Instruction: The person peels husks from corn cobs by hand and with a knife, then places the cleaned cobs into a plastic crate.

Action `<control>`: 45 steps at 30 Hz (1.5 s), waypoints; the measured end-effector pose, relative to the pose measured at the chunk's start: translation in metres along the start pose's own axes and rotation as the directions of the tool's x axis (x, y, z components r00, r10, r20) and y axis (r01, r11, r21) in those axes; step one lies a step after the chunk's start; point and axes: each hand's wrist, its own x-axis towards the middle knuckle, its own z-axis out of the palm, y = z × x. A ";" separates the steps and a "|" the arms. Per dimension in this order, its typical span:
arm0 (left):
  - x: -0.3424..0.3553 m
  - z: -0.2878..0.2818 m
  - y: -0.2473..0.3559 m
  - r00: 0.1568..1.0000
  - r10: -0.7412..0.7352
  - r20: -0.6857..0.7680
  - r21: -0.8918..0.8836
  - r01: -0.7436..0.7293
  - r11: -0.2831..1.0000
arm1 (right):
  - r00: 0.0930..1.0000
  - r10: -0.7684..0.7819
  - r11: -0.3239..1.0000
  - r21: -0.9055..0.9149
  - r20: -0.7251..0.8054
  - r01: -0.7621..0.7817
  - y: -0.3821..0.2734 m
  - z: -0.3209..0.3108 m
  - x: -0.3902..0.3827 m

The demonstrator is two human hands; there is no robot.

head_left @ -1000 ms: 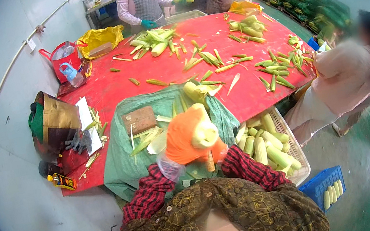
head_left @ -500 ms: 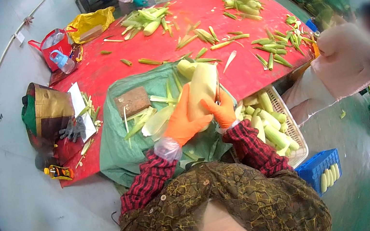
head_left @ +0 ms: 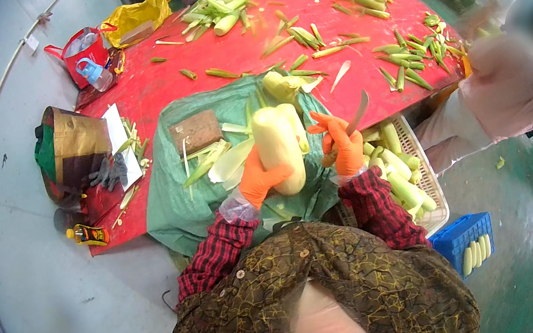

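In the middle of the frame, our left hand [head_left: 259, 178] has its fingers clamped on a thick pale vegetable [head_left: 279, 149] over the green sheet [head_left: 172, 214]. To its right, our right hand [head_left: 345, 146] has its fingers wrapped round a knife [head_left: 360, 111] that points up the frame, apart from the vegetable. Left of centre, a brown block [head_left: 196, 131] lies on the sheet, on our red counter [head_left: 141, 92].

Left hand [head_left: 256, 181] cupped, right hand [head_left: 346, 149] curled, the two held apart; forearms [head_left: 218, 251] angled forward, inward
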 end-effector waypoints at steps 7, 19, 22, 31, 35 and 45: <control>0.010 0.009 -0.004 0.973 -0.063 0.221 -0.488 0.167 0.857 | 0.963 0.187 0.982 -0.042 0.193 -0.182 0.027 -0.011 -0.033; 0.007 0.009 -0.008 0.995 -0.041 0.094 -0.557 0.086 0.826 | 0.868 0.361 0.923 0.001 0.342 -0.384 0.045 0.011 -0.059; -0.018 0.007 -0.005 0.978 0.032 -0.206 -0.280 -0.091 0.956 | 0.856 0.419 0.903 -0.042 0.303 -0.427 0.065 0.010 -0.084; -0.059 -0.021 -0.035 0.875 -0.357 -0.326 -0.538 0.139 0.832 | 0.666 0.532 0.728 0.120 0.522 -0.675 0.073 -0.005 -0.137; -0.042 -0.033 -0.024 0.907 -0.288 -0.308 -0.460 0.123 0.879 | 0.607 0.493 0.758 0.035 0.624 -0.651 0.087 0.000 -0.106; -0.128 -0.188 0.035 0.638 0.034 -0.769 -0.202 -0.293 0.935 | 0.649 0.541 0.742 0.060 0.534 -0.668 0.106 0.009 0.020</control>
